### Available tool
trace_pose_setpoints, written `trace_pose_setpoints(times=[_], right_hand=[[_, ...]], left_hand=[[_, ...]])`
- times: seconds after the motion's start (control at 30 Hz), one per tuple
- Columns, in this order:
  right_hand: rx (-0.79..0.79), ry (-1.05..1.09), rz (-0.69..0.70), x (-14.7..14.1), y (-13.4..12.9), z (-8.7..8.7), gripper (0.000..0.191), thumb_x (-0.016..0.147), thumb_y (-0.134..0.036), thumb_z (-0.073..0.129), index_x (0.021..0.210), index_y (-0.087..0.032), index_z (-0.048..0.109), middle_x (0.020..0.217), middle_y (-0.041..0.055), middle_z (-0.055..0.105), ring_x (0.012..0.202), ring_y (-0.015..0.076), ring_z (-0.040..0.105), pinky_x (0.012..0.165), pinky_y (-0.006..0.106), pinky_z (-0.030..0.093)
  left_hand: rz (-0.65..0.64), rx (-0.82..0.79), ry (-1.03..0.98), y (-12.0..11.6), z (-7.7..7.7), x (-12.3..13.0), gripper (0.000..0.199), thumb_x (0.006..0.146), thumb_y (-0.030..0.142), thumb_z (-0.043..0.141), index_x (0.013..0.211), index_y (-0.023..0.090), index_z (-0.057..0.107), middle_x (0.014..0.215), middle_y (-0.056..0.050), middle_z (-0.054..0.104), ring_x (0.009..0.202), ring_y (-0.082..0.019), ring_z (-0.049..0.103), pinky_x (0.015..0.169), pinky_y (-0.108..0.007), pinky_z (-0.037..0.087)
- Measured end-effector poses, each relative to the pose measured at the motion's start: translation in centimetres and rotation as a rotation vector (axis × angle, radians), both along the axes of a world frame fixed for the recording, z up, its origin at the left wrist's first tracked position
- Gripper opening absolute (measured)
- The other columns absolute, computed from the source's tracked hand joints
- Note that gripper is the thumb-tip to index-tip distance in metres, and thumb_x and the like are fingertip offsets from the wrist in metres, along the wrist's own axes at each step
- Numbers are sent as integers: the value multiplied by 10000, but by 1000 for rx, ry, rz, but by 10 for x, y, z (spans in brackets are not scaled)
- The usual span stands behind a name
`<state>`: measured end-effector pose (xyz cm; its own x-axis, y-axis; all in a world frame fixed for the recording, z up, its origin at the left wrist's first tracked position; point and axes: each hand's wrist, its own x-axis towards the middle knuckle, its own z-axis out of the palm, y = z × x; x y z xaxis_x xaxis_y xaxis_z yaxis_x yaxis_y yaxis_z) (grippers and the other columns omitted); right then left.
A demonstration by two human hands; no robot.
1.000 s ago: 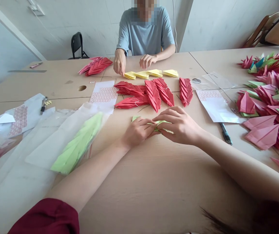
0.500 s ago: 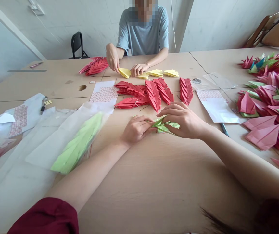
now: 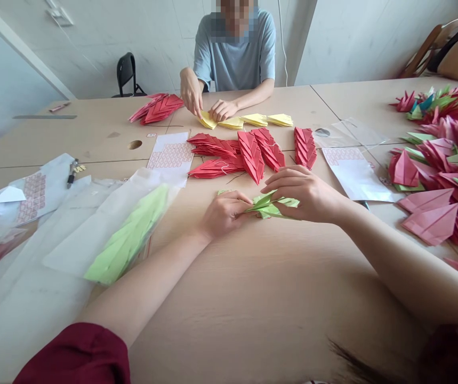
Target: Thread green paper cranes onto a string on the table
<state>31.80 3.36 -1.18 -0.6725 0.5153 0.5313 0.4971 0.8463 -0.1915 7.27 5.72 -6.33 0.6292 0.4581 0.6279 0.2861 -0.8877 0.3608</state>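
Between my hands is a folded green paper piece [image 3: 267, 205], its layers spread like leaves. My left hand [image 3: 225, 213] pinches its left end, fingers closed. My right hand [image 3: 303, 194] has its fingers curved over the right side, with the thumb and fingertips on the paper's folds. Part of the green paper is hidden behind the right fingers. Just beyond my hands lie several folded red paper pieces [image 3: 251, 156], some with white string on them.
Across the table a person [image 3: 234, 58] handles yellow folded papers [image 3: 234, 123]. At left lie plastic bags [image 3: 69, 250] with a green folded strip [image 3: 127, 234]. Pink and green folded papers [image 3: 432, 213] pile up at right. Printed sheets [image 3: 359, 173] lie nearby.
My right hand has shifted slightly right and up, and the green paper's folds are spread wider. The person opposite has moved a hand right along the yellow papers.
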Motion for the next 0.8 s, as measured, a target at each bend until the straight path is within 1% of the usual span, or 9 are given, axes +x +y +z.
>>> trace_pose_setpoints(times=[0.1,0.2,0.33,0.4,0.47,0.6,0.8], right_hand=[[-8,14,-17,7,0,9,141,848,-176,586,938,-231,679,1060,26,719,1086,230,630,930,431,501],[-3,43,-6,15,2,17,118,838,-172,593,886,-238,678,1069,19,712,1079,230,634,930,434,514],[-10,87,-10,22,2,25,109,835,-190,599,858,-254,683,1123,15,684,1077,236,626,940,453,519],[-35,109,-9,22,1,28,98,843,-208,604,862,-259,685,1140,18,674,1067,234,624,928,451,523],[-70,120,-6,20,-1,28,83,854,-242,616,890,-260,688,1157,30,665,1054,232,625,913,444,526],[-137,115,20,10,-3,21,153,852,-317,658,983,-244,690,1170,63,657,1054,234,624,904,428,522],[-133,150,34,-5,-1,-3,183,817,-309,709,988,-247,697,1137,58,672,1069,240,614,906,423,525]], left_hand=[[0,-88,-42,1,-1,0,127,880,285,644,855,223,752,840,-25,726,792,-127,674,750,-262,500],[-2,-142,-70,2,0,1,134,883,283,638,865,219,755,822,-23,724,795,-130,668,718,-249,509],[-1,-141,-89,2,2,1,165,893,277,623,809,212,749,718,-9,704,800,-137,661,694,-236,512],[-4,-140,-98,1,3,0,151,893,270,622,834,214,748,728,-6,708,808,-137,659,697,-233,514],[-14,-146,-107,1,5,0,141,895,264,618,881,211,748,783,-15,722,822,-139,658,706,-235,518],[-66,-145,-126,1,7,-1,124,884,240,630,903,194,744,829,-31,730,834,-144,652,742,-242,510],[-96,-105,-132,3,6,-2,112,872,205,639,925,205,738,841,-29,729,857,-154,640,787,-260,488]])
